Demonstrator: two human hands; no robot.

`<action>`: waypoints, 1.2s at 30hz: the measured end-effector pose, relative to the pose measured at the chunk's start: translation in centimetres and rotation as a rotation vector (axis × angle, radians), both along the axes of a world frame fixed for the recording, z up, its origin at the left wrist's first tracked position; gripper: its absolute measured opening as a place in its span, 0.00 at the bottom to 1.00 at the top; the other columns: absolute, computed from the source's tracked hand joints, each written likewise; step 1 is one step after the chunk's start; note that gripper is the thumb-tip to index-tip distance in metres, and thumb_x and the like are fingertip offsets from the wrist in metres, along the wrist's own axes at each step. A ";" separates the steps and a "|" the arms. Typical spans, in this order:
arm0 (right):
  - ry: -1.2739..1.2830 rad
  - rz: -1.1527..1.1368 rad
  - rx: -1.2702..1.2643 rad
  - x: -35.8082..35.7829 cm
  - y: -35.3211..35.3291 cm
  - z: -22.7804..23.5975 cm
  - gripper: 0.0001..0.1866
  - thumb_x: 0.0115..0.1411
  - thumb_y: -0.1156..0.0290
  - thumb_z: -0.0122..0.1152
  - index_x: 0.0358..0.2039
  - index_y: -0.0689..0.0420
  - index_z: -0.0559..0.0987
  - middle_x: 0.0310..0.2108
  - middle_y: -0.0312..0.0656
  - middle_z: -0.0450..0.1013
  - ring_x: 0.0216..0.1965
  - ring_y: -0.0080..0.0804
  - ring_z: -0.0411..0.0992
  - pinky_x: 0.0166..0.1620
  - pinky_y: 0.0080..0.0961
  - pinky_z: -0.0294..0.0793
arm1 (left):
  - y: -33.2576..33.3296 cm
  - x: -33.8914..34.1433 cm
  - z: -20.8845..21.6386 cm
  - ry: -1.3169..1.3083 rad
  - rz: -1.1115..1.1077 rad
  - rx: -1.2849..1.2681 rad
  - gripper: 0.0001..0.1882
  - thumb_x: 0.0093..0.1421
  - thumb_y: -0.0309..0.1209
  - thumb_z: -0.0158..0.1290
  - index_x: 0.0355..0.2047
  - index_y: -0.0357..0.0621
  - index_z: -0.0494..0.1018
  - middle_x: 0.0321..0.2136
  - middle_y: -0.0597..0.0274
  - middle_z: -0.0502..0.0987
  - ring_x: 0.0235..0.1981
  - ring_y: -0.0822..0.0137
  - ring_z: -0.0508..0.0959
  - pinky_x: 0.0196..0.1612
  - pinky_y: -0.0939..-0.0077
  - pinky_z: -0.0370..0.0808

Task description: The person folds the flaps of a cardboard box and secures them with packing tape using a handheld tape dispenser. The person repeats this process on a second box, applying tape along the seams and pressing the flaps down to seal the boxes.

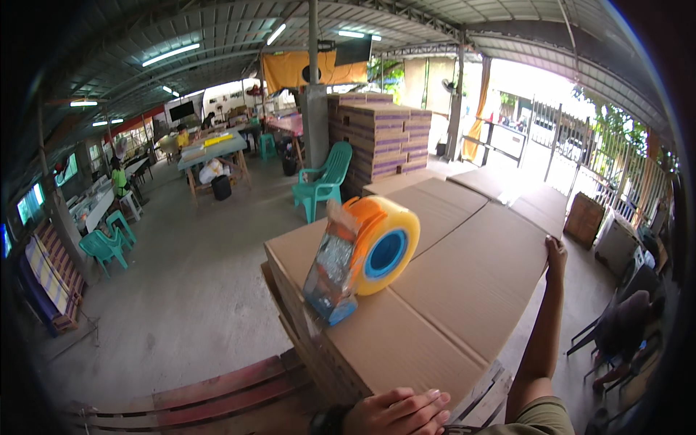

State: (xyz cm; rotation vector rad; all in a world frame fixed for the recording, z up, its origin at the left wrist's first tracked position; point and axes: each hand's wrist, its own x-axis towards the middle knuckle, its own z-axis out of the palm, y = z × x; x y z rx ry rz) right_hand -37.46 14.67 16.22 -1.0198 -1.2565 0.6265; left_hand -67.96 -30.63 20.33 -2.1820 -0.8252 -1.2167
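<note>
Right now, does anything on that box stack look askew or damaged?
Little stands out. The tape dispenser stands tipped on the near end of the top carton, close to its left edge, with a loose tape end sticking up. The left hand rests on the near edge, the right hand on the far right edge. No damage shows.

one tape dispenser (362, 257) stood on the large cardboard box (449, 290); two hands (399, 412) touched that box, and beyond it four green plastic chairs (324, 181) were visible
</note>
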 end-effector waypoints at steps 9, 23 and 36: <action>-0.050 -0.031 0.030 0.2 0.2 -0.2 0.20 0.52 0.64 0.55 0.41 0.67 0.75 0.33 0.39 0.73 0.33 0.25 0.68 0.39 0.21 0.67 | 0.4 0.4 -1.9 -0.064 -0.045 -0.087 0.06 0.53 0.31 0.52 0.30 0.43 0.73 0.34 0.61 0.78 0.36 0.70 0.77 0.38 0.82 0.68; -0.083 -0.433 0.078 1.4 -22.9 -0.8 0.18 0.53 0.63 0.55 0.38 0.65 0.73 0.30 0.37 0.70 0.32 0.23 0.65 0.40 0.20 0.64 | -7.1 -13.4 -2.6 -0.260 -0.199 -0.255 0.08 0.52 0.40 0.54 0.24 0.53 0.76 0.28 0.68 0.80 0.38 0.70 0.75 0.62 0.57 0.45; -0.703 0.182 0.425 -9.0 -29.7 14.2 0.24 0.50 0.76 0.59 0.49 0.59 0.66 0.49 0.41 0.65 0.52 0.31 0.63 0.50 0.30 0.65 | -7.1 -15.2 -5.4 -0.496 -0.341 -0.222 0.17 0.54 0.46 0.50 0.36 0.49 0.76 0.39 0.63 0.76 0.46 0.64 0.70 0.62 0.61 0.45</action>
